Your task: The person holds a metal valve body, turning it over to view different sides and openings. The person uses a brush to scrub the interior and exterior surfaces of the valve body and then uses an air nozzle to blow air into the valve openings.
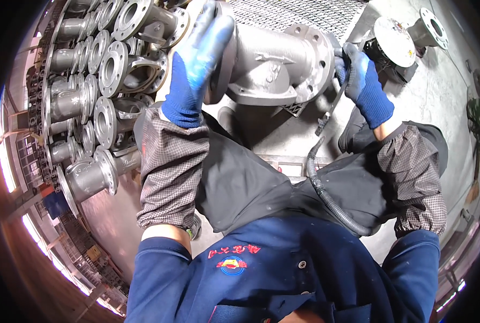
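A grey cast-metal valve body (269, 62) with round flanges at both ends lies on its side in front of me. My left hand (203, 51), in a blue knitted glove with a worn coating, grips its left flange with fingers stretched along the rim. My right hand (358, 72), gloved in blue and grey, is closed beside the right flange. What its fingers hold is partly hidden; a thin dark line runs down from it to a hose fitting (321, 125). A ribbed black hose (326, 196) continues from there across my right thigh.
Many similar flanged castings (110, 70) are stacked at the left. Beyond the valve body is a metal mesh surface (299, 13). A stand with a round white top (393, 42) is at the far right, beside another flanged pipe piece (429, 29).
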Available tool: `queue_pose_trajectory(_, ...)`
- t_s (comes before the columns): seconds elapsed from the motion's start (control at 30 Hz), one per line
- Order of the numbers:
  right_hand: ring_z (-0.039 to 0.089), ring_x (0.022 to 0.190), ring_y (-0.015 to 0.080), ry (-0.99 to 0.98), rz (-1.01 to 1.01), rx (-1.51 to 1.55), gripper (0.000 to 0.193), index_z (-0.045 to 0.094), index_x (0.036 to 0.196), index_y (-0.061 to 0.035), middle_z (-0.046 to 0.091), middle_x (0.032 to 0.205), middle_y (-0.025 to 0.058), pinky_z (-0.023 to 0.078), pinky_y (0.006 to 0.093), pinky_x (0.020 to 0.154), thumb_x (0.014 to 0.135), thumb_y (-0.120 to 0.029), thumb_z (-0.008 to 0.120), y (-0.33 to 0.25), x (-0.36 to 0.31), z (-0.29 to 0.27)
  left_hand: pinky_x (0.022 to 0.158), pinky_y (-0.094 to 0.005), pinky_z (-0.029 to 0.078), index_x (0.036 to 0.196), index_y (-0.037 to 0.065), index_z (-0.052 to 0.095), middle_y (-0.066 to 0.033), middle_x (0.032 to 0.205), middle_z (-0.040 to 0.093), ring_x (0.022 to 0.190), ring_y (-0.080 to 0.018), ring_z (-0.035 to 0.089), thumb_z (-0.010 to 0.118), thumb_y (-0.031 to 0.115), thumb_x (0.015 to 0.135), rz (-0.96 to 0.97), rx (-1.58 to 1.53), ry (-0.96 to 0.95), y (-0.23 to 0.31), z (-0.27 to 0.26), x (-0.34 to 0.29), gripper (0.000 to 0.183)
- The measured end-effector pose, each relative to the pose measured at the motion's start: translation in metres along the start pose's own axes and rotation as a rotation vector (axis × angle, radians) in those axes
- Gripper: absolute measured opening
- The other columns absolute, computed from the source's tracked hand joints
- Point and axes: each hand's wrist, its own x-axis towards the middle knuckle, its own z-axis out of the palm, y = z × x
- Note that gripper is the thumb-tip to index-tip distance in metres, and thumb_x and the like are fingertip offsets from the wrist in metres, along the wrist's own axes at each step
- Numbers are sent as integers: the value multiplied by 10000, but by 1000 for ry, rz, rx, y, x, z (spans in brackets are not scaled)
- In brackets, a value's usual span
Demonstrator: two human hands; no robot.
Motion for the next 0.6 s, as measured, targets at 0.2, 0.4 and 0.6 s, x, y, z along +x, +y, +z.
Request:
queue_pose_trajectory(0.2, 603, 781, 117, -104, -177, -26, 321, 534, 1106, 38, 628, 968, 87, 498, 202, 679, 1002, -213, 364, 7, 13, -2, 872, -363, 506, 1148, 70, 561, -257, 1224, 545, 991, -375, 619, 570, -22, 831, 30, 129, 37, -16, 7, -9, 330)
queue_pose_trajectory(0.4, 540, 680, 45, -201, -106, 116, 334, 550, 1108, 13, 610, 867, 5, 457, 135, 604, 1005, -262, 391, 8, 16, -4, 737, -272, 481, 987, -28, 595, -150, 997, 626, 817, -198, 606, 543, 212, 911, -522, -429, 177, -10, 11, -23, 257)
queue_pose_trajectory(0.6, 532, 653, 45, -166, -47, 47, 297, 565, 1082, -9, 605, 834, -3, 460, 146, 588, 1002, -237, 393, 4, 9, -2, 717, -288, 484, 994, 38, 605, -125, 912, 597, 780, -217, 595, 539, 112, 889, -427, -265, 140, -14, 9, -25, 145)
